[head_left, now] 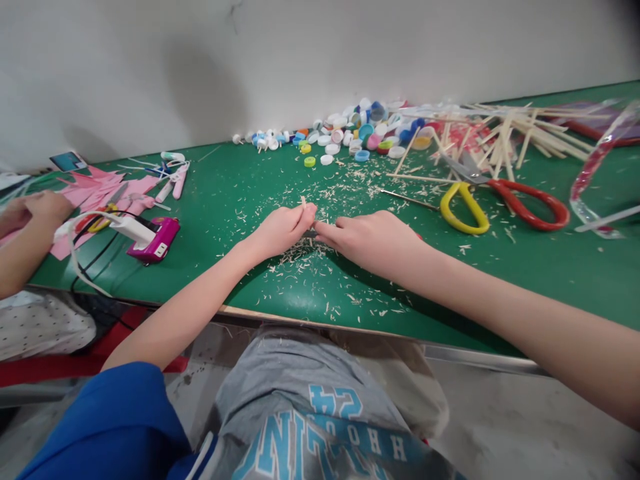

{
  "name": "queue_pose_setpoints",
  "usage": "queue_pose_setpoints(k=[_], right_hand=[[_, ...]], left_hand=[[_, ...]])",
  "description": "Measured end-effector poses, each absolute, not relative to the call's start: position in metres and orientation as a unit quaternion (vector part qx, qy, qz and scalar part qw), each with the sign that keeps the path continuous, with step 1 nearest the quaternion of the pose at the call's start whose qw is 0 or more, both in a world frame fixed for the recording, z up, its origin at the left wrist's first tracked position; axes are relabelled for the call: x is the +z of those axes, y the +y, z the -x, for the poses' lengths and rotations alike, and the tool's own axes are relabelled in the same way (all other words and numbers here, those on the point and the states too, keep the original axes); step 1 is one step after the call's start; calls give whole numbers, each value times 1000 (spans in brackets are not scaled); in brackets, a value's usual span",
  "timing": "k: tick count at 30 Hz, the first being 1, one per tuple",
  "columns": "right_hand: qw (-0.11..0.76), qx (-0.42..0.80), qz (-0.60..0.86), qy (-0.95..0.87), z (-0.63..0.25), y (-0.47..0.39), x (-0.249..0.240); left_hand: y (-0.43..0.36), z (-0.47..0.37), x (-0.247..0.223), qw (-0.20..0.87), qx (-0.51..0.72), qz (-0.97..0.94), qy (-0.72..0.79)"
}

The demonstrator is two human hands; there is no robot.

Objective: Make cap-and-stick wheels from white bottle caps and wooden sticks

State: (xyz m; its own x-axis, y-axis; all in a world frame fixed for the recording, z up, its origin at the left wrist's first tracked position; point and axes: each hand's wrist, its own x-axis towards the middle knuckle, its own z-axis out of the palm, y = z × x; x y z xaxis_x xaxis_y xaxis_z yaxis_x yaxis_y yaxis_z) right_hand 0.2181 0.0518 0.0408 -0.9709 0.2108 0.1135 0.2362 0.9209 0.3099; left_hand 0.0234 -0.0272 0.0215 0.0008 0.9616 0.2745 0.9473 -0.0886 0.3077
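Both hands met just above the green surface (210, 200), and that was where all the work sat! The left hand (283, 228) had its thumb and fingers pinching a small piece of wood (303, 200), the pale tip poking up past the fingertips. Right up against it came the right hand (375, 240), knuckles up, its fingers curled and pressed together on a dark tool (309, 234); only a sliver showed between the hands, so its full shape could not be told. And the wood shavings (357, 175), they were everywhere, thick beneath the hands and scattered all around!

Beyond the right hand lay a pair of scissors (465, 207), one loop yellow, the other red, with a thin metal rod (407, 197) beside the yellow loop. Behind those, wooden sticks (507, 133) sprawled in a loose heap, and bottle caps (367, 131) crowded along the wall (310, 53).

Over on the left, a magenta power strip (157, 241) sat near pink paper (95, 187), and a co-worker's hand (50, 205) hung over the paper's edge, its fingers too unclear to read.
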Motion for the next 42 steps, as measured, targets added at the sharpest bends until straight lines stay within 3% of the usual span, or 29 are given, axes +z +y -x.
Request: queue_pose_setpoints(k=[14,28,42], right_hand=[[-16,-149,99,-984,-217,51,39],[61,-165,126,-976,-221,51,33],[12,-142,103,-985,-218,49,37]], left_hand=[[-26,-22,22,14,205,-713,671],[-27,-24,23,14,204,-706,678],[-29,-25,25,19,199,-706,679]])
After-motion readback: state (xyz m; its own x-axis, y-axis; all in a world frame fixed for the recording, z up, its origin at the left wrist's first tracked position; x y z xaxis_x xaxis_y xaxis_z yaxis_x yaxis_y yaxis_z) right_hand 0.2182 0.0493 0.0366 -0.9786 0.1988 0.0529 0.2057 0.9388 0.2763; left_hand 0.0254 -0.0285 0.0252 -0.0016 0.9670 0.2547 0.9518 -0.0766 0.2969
